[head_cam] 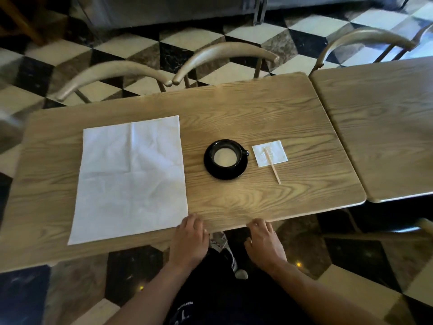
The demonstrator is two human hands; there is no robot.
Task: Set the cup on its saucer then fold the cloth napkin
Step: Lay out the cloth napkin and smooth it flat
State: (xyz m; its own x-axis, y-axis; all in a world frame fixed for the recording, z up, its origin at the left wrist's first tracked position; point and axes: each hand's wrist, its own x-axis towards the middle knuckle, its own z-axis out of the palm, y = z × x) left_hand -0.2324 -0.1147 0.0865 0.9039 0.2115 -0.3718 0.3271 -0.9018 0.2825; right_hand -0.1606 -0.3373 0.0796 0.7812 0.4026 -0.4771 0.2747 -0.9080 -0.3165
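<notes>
A black cup with pale liquid inside stands on its black saucer in the middle of the wooden table, handle pointing right. A large white cloth napkin lies spread flat on the left part of the table, creased but unfolded. My left hand rests at the table's near edge, fingertips just beside the napkin's near right corner. At the same edge, further right, sits my right hand, holding nothing.
A small white paper napkin lies right of the saucer with a wooden stirrer across it. A second table adjoins on the right. Curved chair backs stand along the far side. The floor is chequered tile.
</notes>
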